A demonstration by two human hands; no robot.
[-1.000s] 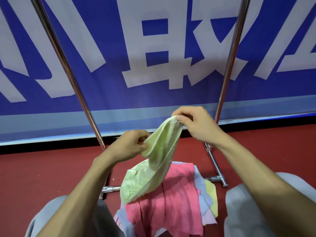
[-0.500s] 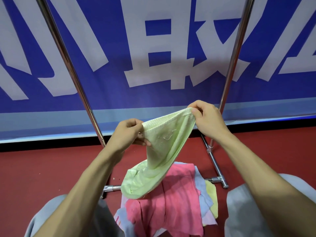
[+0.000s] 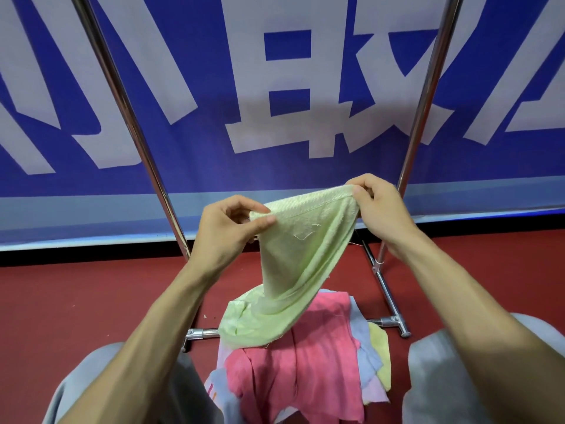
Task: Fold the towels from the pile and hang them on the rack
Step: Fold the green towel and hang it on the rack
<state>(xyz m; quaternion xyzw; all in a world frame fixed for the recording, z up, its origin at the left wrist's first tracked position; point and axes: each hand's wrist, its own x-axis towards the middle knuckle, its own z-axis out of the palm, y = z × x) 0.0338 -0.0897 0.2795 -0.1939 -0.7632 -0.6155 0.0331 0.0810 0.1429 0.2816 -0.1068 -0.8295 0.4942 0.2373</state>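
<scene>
Bright, even indoor light, soft shadows, sharp focus, wide-angle bending at edges.

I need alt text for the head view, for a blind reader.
A left hand and a right hand pinch the top edge of a light green towel, which hangs over a pile of pink, blue and yellow towels on a red floor. Metal rack poles stand behind.

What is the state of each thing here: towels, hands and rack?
green towel, unfolded, held up by its top edge
left hand, pinches the towel's left corner
right hand, pinches its right corner
pink towel, crumpled, on top of the pile
rack, standing; no towel on its visible bars
</scene>
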